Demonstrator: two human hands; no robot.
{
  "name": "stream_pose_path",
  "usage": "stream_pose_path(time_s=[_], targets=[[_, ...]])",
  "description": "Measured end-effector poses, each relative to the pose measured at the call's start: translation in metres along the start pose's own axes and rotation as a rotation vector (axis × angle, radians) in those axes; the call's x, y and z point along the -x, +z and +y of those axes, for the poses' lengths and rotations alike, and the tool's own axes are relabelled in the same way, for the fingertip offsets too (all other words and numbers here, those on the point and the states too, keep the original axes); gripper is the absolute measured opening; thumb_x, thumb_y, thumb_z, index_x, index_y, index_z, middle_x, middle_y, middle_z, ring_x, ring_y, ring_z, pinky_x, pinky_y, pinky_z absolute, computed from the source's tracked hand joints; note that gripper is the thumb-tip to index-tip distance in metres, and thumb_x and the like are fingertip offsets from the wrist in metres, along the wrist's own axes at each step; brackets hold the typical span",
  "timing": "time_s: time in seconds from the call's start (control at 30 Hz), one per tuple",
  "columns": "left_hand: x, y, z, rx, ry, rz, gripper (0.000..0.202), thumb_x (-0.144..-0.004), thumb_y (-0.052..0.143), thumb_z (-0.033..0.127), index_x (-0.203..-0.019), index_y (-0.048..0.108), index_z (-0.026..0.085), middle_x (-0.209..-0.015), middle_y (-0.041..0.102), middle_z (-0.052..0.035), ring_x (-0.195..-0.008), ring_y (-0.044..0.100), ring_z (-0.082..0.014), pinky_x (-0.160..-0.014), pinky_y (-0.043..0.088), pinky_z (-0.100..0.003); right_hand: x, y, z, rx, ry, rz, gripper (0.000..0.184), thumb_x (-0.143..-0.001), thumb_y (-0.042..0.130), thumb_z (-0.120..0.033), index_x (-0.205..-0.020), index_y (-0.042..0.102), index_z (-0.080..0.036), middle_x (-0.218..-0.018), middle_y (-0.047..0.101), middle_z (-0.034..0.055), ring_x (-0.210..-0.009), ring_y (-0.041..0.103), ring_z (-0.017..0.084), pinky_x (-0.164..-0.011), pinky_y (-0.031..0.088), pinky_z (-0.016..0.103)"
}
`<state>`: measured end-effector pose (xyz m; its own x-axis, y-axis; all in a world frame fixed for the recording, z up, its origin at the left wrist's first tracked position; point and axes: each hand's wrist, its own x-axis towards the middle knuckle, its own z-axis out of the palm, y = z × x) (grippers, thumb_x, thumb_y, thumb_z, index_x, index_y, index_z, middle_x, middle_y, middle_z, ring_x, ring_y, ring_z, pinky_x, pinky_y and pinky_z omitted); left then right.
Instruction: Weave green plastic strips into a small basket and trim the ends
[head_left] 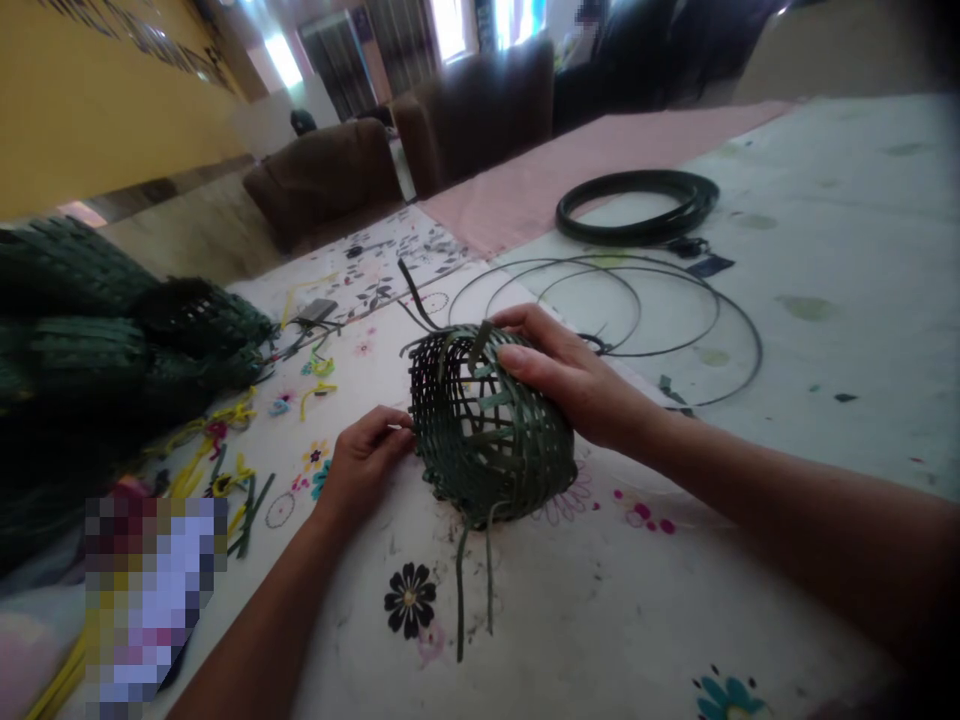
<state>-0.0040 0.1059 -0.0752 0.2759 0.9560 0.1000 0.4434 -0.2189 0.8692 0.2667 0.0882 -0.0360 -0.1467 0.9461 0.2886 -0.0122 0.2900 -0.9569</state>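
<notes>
A small dark green woven basket [495, 480] rests tilted on the table, its open mouth facing toward me. My right hand [559, 375] grips its upper right rim, thumb on the outside and fingers over the far side. Against the basket's left wall is my left hand [373, 440], thumb and fingers pinched; the basket edge hides their tips, so what they hold cannot be made out. Loose strip ends [460, 600] trail from the bottom toward me, and another strip end [417, 295] sticks up at the upper left.
Several dark green woven baskets [90, 350] are piled at the left. Yellow and green strip scraps [244, 515] lie near them. Beyond my right hand are a thin wire coil [759, 350] and a thick dark coil [637, 238]. Brown chairs [480, 115] stand behind the table.
</notes>
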Motion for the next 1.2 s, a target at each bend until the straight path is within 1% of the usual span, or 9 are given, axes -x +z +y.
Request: stream_pose_path(time_s=[0.1,0.23,0.4,0.5,0.67,0.83,1.0,1.1,1.2], targets=[[-0.0008,0.0009,-0.0004,0.075,-0.058,-0.017,0.018,-0.084,0.067,0.035,-0.091,0.066,0.018,-0.079,0.065,-0.0005,-0.073,0.058,-0.0123,-0.069,0.045,-0.022,0.0000,0.0000,0.0004,-0.009,0.011,0.006,0.043,-0.086,0.062,-0.057,-0.112,0.056,-0.024,-0.102,0.063,0.0046,-0.086,0.058,0.019,-0.073,0.048,0.035],[-0.0019,0.0043,0.0004,0.202,-0.137,0.004,0.024,-0.080,0.072,0.037,-0.094,0.065,0.018,-0.083,0.067,-0.0011,-0.074,0.062,-0.0133,-0.072,0.051,-0.024,0.0000,-0.0001,0.0007,-0.012,0.026,0.014,0.044,-0.085,0.062,-0.058,-0.112,0.056,-0.025,-0.102,0.063,0.0045,-0.088,0.059,0.020,-0.074,0.049,0.035],[-0.0003,0.0072,0.0027,0.123,-0.119,0.065,0.020,-0.081,0.071,0.035,-0.090,0.068,0.017,-0.079,0.068,-0.0012,-0.073,0.064,-0.0131,-0.071,0.052,-0.023,-0.0002,-0.0003,-0.0001,-0.009,0.021,0.010,0.045,-0.085,0.062,-0.060,-0.112,0.056,-0.024,-0.100,0.063,0.0044,-0.084,0.059,0.019,-0.073,0.048,0.036],[0.0011,0.0083,0.0017,0.151,-0.132,0.070,0.021,-0.081,0.071,0.035,-0.091,0.069,0.017,-0.076,0.067,-0.0005,-0.072,0.062,-0.0125,-0.070,0.051,-0.022,-0.0002,-0.0001,-0.0013,-0.007,0.021,-0.002,0.045,-0.085,0.061,-0.059,-0.113,0.056,-0.023,-0.103,0.063,0.0053,-0.085,0.059,0.019,-0.072,0.048,0.035],[0.0009,0.0094,-0.0037,0.345,-0.183,0.047,0.026,-0.079,0.075,0.037,-0.092,0.067,0.017,-0.082,0.068,-0.0007,-0.074,0.062,-0.0112,-0.072,0.050,-0.021,-0.0003,0.0001,-0.0012,-0.011,0.017,-0.003,0.044,-0.086,0.062,-0.057,-0.113,0.056,-0.023,-0.101,0.063,0.0043,-0.086,0.059,0.019,-0.073,0.047,0.035],[-0.0011,0.0078,-0.0061,0.487,-0.235,0.013,0.028,-0.074,0.080,0.035,-0.090,0.067,0.016,-0.084,0.070,-0.0024,-0.077,0.066,-0.0127,-0.077,0.052,-0.023,-0.0008,-0.0005,0.0002,-0.021,0.015,0.002,0.044,-0.085,0.062,-0.058,-0.111,0.056,-0.023,-0.100,0.062,0.0040,-0.085,0.057,0.019,-0.071,0.046,0.034],[-0.0014,0.0067,-0.0054,0.482,-0.245,-0.008,0.027,-0.076,0.079,0.035,-0.090,0.068,0.015,-0.086,0.069,-0.0029,-0.078,0.065,-0.0118,-0.077,0.051,-0.022,-0.0018,-0.0009,0.0020,-0.041,0.019,0.020,0.042,-0.086,0.062,-0.058,-0.109,0.056,-0.023,-0.096,0.061,0.0030,-0.082,0.055,0.017,-0.069,0.045,0.033],[-0.0003,0.0083,-0.0057,0.462,-0.248,0.019,0.027,-0.076,0.078,0.035,-0.089,0.066,0.015,-0.085,0.068,-0.0021,-0.077,0.063,-0.0111,-0.077,0.051,-0.022,-0.0018,-0.0012,0.0031,-0.025,0.023,0.030,0.042,-0.086,0.061,-0.058,-0.110,0.056,-0.023,-0.095,0.061,0.0028,-0.081,0.055,0.017,-0.069,0.045,0.033],[0.0009,0.0100,-0.0067,0.457,-0.248,0.041,0.026,-0.076,0.078,0.035,-0.090,0.066,0.015,-0.082,0.067,-0.0010,-0.075,0.061,-0.0102,-0.075,0.050,-0.021,-0.0011,-0.0014,0.0029,-0.014,0.009,0.020,0.043,-0.086,0.062,-0.058,-0.111,0.056,-0.023,-0.099,0.061,0.0033,-0.084,0.056,0.017,-0.071,0.045,0.034]])
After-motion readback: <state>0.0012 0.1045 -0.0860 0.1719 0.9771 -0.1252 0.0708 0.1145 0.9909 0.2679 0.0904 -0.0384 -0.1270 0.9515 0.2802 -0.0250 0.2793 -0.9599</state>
